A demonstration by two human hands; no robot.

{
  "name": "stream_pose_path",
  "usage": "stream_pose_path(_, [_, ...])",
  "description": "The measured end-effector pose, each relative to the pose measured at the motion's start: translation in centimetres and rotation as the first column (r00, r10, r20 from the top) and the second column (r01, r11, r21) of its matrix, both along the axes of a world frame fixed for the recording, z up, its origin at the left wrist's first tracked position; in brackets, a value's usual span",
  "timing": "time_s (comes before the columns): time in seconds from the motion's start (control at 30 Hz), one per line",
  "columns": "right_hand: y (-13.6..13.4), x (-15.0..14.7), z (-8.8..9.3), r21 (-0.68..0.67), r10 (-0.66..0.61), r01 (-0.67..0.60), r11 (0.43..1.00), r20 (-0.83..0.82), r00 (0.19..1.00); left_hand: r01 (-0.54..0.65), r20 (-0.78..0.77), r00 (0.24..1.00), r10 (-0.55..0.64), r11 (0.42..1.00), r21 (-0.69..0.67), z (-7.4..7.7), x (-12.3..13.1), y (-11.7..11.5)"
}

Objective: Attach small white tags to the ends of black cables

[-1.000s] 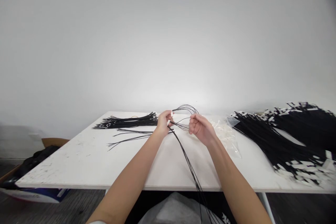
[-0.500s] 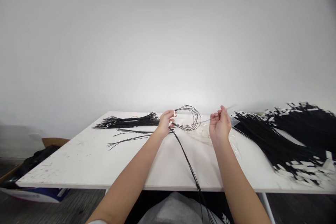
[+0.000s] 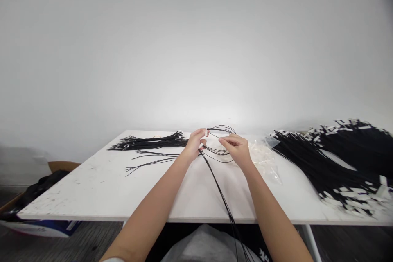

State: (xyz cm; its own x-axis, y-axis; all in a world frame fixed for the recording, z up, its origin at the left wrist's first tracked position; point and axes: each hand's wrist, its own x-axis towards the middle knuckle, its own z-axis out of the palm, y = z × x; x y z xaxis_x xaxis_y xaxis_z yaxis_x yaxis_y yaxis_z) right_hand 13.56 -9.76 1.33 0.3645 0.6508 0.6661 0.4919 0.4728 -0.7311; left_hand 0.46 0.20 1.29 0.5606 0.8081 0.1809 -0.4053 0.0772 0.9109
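Note:
My left hand (image 3: 195,144) pinches a bunch of thin black cords (image 3: 218,188) above the white table (image 3: 101,188). The cords bend into a loop (image 3: 221,130) past my fingers and trail down over the table's front edge. My right hand (image 3: 236,149) is closed beside the loop, fingertips pinched on something thin that I cannot make out. The two hands are nearly touching.
A tidy bundle of black cords (image 3: 150,142) and a few loose cords (image 3: 147,161) lie at the back left. A clear plastic bag (image 3: 264,157) lies right of my hands. A large heap of black cords with white tags (image 3: 337,159) covers the right side. A cardboard box (image 3: 37,188) stands on the floor at the left.
My right hand went from the loop out to the plastic bag on the right, then came back to the loop with its fingertips pinched. My left hand stayed in place holding the cords.

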Motion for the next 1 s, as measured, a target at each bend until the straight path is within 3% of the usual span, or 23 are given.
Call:
stream_pose_path(0.33, [-0.20, 0.07, 0.05, -0.004, -0.026, 0.027, 1.000, 0.047, 0.999, 0.001, 0.017, 1.000, 0.000, 0.999, -0.050, 0.30, 0.00, -0.29])
stream_pose_path(0.63, [-0.11, 0.01, -0.11, -0.011, -0.036, 0.036, 0.999, 0.067, 0.997, 0.010, -0.018, 1.000, -0.009, 1.000, 0.010, -0.16, 0.05, 0.10])
stream_pose_path(1.0, [0.00, 0.05, -0.30, 0.090, -0.131, 0.116, 0.989, 0.185, 0.974, 0.004, -0.006, 1.000, -0.004, 1.000, 0.015, -0.19, 0.11, 0.17])
